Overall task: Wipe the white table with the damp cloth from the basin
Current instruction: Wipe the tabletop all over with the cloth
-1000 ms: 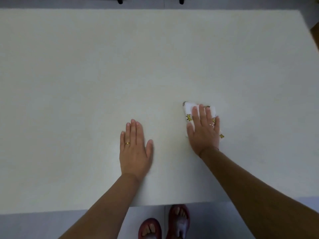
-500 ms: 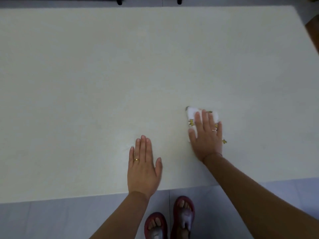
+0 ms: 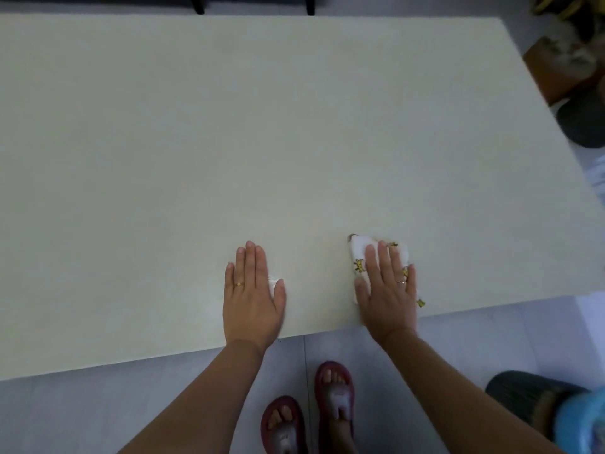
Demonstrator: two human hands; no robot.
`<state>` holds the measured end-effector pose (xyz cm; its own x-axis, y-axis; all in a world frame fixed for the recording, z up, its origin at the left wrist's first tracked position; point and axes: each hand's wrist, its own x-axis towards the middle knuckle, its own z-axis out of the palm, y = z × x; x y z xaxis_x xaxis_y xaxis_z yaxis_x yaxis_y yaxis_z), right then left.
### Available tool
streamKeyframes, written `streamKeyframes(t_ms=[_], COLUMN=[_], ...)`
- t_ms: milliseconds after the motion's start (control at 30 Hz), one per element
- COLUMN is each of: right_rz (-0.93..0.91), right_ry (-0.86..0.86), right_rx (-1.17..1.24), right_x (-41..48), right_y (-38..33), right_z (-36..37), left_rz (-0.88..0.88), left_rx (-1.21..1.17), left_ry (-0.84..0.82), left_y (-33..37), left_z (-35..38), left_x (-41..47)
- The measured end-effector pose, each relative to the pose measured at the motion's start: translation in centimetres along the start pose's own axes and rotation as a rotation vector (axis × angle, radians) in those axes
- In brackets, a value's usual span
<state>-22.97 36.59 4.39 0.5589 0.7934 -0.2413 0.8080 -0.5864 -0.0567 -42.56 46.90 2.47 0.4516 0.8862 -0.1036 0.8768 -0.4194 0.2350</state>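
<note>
Both of my hands lie flat, palms down, on the white table (image 3: 229, 142), close to its near edge. The tabletop is a smooth, matte, pale cream slab with straight edges and a faint mottled grain; it looks hard and even all over.

My right hand (image 3: 388, 290) presses on the cloth (image 3: 360, 253), fingers stretched out and slightly spread, nothing curled around it: a flat press, not a pinch. The cloth is soft white fabric printed with small yellow figures, folded into a rough pad with rounded corners. It sits near the front edge, right of the middle, and its long axis runs from the far left down toward the near right, following my fingers. One corner sticks out beyond my fingertips, another small printed bit shows just past the heel of my palm, near the table's rim.

My left hand (image 3: 252, 296) rests open beside it, apart from the cloth, fingers together and pointing away from me, holding nothing. A thin gold ring (image 3: 239, 284) sits on one finger, and a small pale glint shows on the surface by my thumb.

Ahead and to the left the tabletop stretches wide and bare. Behind my wrists the edge drops to a grey tiled floor (image 3: 98, 414), where my feet stand in dark red sandals (image 3: 334, 401). A dark ribbed round object (image 3: 523, 394) sits at the lower right.
</note>
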Motion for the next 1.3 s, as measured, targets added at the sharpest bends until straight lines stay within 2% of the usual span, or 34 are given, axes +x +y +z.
streamKeyframes(t_ms=[67, 100, 167, 267, 333, 400, 467, 533, 567, 667, 733, 800, 900, 967, 1067, 1100, 1300], right_rz=[0.136, 0.132, -0.018, -0.345, -0.37, -0.264, -0.138, 0.053, 0.15, 0.33, 0.422, 0.494, 0.584, 0.58, 0.418, 0.386, 0.441], right_ry=[0.016, 0.015, 0.011, -0.005, -0.025, -0.025, 0.005, 0.059, 0.024, -0.268, -0.313, -0.334, -0.35, -0.327, -0.14, -0.081, 0.111], right_rx=[0.068, 0.073, 0.046, -0.033, -0.087, -0.011, 0.324, 0.811, 1.085, 1.838, 2.036, 2.012, 1.947, 1.677, 1.059, 0.931, 0.669], right_x=[-1.1, -1.9, -3.4, -3.4, -2.3, -1.5, -1.3, -1.1, -0.7, 0.3, 0.7, 0.9, 1.5, 1.8, 1.8, 1.8, 1.4], right_y=[-2.2, -3.2, -3.7, 0.1, 3.4, 5.1, 4.7, 3.7, 3.5, 4.5, 6.0, 7.3, 8.9, 9.4, 10.2, 10.7, 13.8], right_z=[0.5, 0.7, 0.9, 0.4, -0.4, -1.2, -1.9, -3.6, -4.7, -6.5, -7.0, -7.0, -6.8, -6.7, -6.2, -6.0, -4.8], left_rz=[0.0, 0.002, 0.005, 0.005, 0.003, -0.001, 0.0, 0.005, 0.003, -0.036, -0.044, -0.002, 0.153, 0.281, 0.427, 0.457, 0.504], left_rx=[0.007, 0.019, 0.04, 0.043, 0.037, 0.026, 0.015, 0.002, -0.003, -0.03, -0.087, -0.167, -0.226, -0.175, -0.078, -0.049, 0.033], left_ry=[0.002, 0.0, 0.004, 0.006, 0.008, 0.01, 0.013, 0.018, 0.018, 0.029, 0.049, 0.045, -0.013, -0.07, -0.144, -0.165, -0.192], left_y=[0.1, 0.1, 0.0, -0.1, 0.0, 0.1, 0.1, 0.2, 0.3, 1.3, 3.0, 5.7, 10.5, 13.1, 15.8, 16.4, 17.5], left_z=[0.0, 0.1, 0.1, 0.2, 0.2, 0.2, 0.2, 0.1, 0.1, -0.2, -0.6, -1.0, -1.1, -0.5, 1.0, 1.5, 3.0], left_x=[0.0, 0.0, -0.1, 0.0, 0.0, 0.0, 0.0, -0.1, -0.1, 0.2, 0.8, 1.3, 1.4, 1.0, 0.4, 0.3, 0.5])
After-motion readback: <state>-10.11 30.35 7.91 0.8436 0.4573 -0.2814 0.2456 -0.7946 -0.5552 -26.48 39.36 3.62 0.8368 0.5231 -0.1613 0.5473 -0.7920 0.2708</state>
